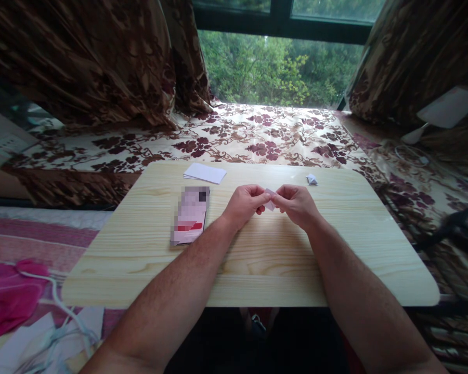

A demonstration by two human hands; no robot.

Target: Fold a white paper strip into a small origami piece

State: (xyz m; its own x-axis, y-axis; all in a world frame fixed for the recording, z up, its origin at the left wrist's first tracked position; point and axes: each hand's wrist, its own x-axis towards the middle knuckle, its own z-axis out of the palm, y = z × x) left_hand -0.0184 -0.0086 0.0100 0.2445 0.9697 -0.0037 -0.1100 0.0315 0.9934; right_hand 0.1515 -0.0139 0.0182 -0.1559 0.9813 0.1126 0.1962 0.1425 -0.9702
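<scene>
Near the frame's centre, over the tabletop (pixel 374 265), the left hand (pixel 242 204) and right hand (pixel 300 204) pinch a small piece of white paper (pixel 270 205), fingers (pixel 260 199) nearly closed on it; uneven pulling between them could tear or skew it.

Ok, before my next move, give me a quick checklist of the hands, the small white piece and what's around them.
1. Left hand gripping the small white piece: ok, pinched by thumb and fingers.
2. Right hand gripping it: ok, pinched from the other side.
3. Creases on that piece: cannot tell, too small and partly covered.
4. White sheets apart from both hands: ok, lying near the table's far edge.
5. Folded white piece apart from the right hand: ok, lying beyond it.
6. Phone clear of the left forearm: cannot tell, they look very close.
</scene>
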